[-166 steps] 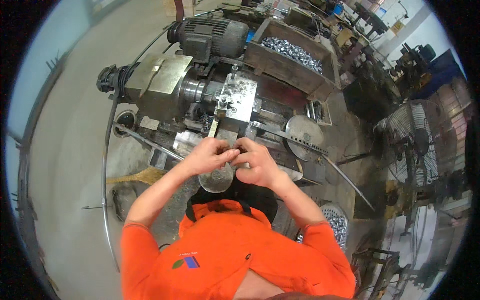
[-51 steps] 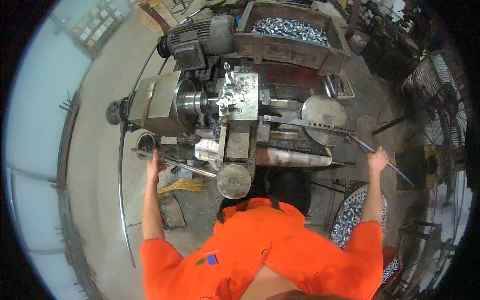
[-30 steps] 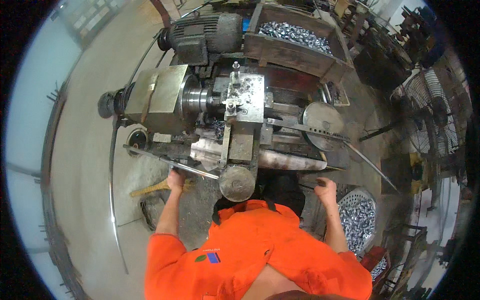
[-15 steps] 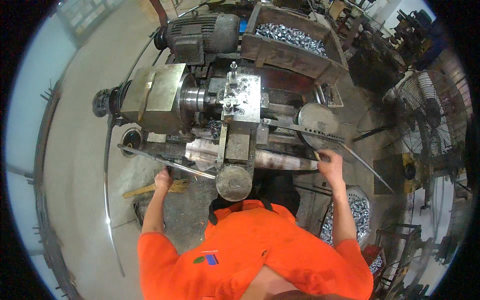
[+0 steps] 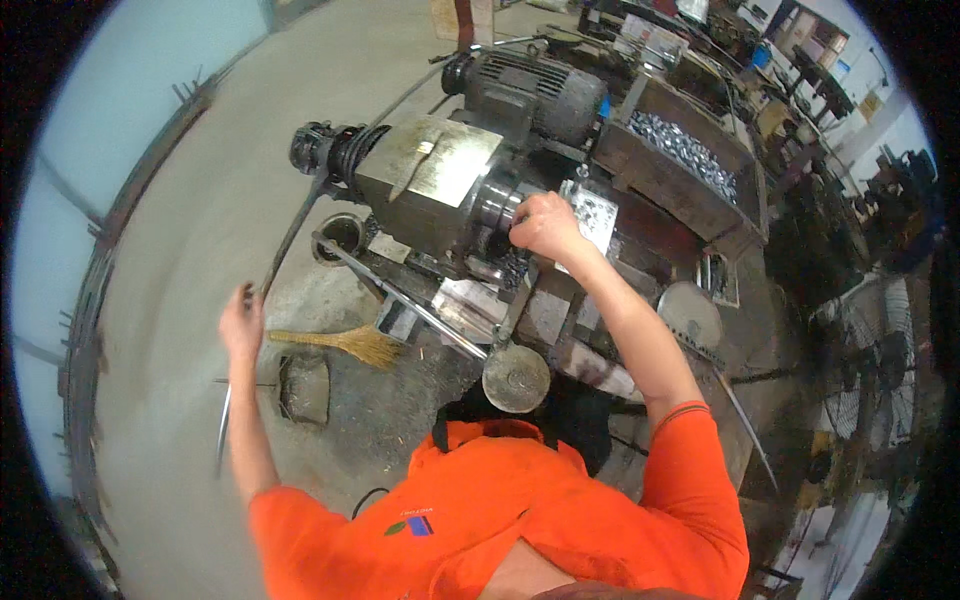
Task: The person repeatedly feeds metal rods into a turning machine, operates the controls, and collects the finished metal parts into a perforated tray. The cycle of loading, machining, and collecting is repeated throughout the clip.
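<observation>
My right hand [image 5: 546, 226] reaches over the lathe, its curled fingers close to the chuck [image 5: 496, 204]. What the fingers pinch is hidden beneath the hand. The metal tool post block [image 5: 597, 217] sits just beside this hand. Out at the left, my left hand [image 5: 241, 320] is slightly blurred, with fingers curled and a small dark patch between them. It overlaps a long thin rod [image 5: 290, 243] running down from the lathe; whether it grips the rod cannot be told. A round handwheel disc [image 5: 516, 378] stands near my body, with a shiny bar [image 5: 415, 308] meeting it.
A straw broom [image 5: 350, 342] and a dusty pan [image 5: 304, 388] lie on the floor at left. Behind the lathe are an electric motor [image 5: 538, 98] and a wooden bin [image 5: 655, 184] of small metal parts. A round metal plate [image 5: 690, 315] is at right.
My right hand has moved from the lathe's right front to the chuck. My left hand has swung outward to the left, over the rod. The view has turned, shifting the lathe right.
</observation>
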Available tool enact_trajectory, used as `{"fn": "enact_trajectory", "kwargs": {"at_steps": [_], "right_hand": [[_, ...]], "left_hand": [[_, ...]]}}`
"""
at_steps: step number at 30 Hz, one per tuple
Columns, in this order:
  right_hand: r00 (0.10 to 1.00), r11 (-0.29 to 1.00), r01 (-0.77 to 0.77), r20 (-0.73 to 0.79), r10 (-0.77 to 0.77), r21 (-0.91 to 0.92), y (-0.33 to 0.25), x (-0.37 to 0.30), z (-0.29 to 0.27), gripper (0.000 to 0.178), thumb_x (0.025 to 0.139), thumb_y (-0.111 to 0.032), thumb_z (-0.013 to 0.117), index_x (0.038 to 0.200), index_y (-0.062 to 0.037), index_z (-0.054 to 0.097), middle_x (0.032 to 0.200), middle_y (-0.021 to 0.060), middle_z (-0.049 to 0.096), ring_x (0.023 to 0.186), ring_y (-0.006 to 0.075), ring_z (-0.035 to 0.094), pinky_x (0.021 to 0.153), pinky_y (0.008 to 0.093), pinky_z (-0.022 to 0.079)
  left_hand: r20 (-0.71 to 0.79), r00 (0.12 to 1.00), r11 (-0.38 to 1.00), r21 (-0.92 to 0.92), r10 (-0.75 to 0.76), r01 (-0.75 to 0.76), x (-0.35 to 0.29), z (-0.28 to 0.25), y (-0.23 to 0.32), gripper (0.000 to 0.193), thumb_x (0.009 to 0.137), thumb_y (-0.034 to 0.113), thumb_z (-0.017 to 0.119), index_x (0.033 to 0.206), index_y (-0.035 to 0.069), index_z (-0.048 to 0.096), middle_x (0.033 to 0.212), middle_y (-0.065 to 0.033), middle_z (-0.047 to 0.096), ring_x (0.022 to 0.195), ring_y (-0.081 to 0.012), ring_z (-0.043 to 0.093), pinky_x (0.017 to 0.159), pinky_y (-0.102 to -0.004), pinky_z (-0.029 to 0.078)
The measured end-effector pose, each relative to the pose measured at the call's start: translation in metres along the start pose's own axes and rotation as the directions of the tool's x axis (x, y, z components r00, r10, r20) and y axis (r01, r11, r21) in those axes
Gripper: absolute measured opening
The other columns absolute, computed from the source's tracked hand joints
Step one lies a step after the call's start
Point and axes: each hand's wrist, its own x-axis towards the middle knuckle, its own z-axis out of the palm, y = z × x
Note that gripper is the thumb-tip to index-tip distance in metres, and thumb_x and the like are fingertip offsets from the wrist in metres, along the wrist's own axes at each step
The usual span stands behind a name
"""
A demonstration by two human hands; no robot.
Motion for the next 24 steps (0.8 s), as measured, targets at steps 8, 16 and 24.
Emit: {"fn": "enact_trajectory", "kwargs": {"at_steps": [8,16,24], "right_hand": [[0.991,0.992,0.009,0.131,0.008,-0.128,-0.007,0.016,0.012,0.026,0.057,-0.022,0.058,0.071,-0.002,0.067,0.08,0.0204,0.064,0.078,0.0341,0.063,0.074,0.0386,0.052],[0.982,0.988,-0.016,0.185,0.044,-0.151,-0.007,0.014,0.005,0.029,0.057,-0.025,0.064,0.077,-0.0042,0.067,0.083,0.017,0.065,0.079,0.0326,0.063,0.073,0.0389,0.052],[0.988,0.986,-0.058,0.13,0.08,-0.158,-0.006,0.017,0.016,0.025,0.055,-0.022,0.063,0.068,-0.0018,0.066,0.074,0.0197,0.063,0.074,0.0339,0.063,0.07,0.0377,0.052]], "left_hand": [[0.103,0.91,0.914,0.114,-0.401,0.389,-0.045,0.004,-0.111,0.068,0.088,0.059,0.029,0.07,0.002,0.063,0.069,-0.0173,0.06,0.071,-0.0339,0.06,0.07,-0.0434,0.043],[0.144,0.852,0.863,0.039,-0.504,0.504,-0.056,-0.007,-0.035,0.066,0.088,0.058,0.033,0.072,0.001,0.063,0.065,-0.014,0.058,0.067,-0.0302,0.056,0.067,-0.0404,0.042],[0.049,0.876,0.865,0.192,-0.48,0.464,-0.1,0.005,0.015,0.062,0.089,0.055,0.033,0.083,0.003,0.067,0.075,-0.0215,0.062,0.077,-0.0405,0.058,0.068,-0.0483,0.044]]}}
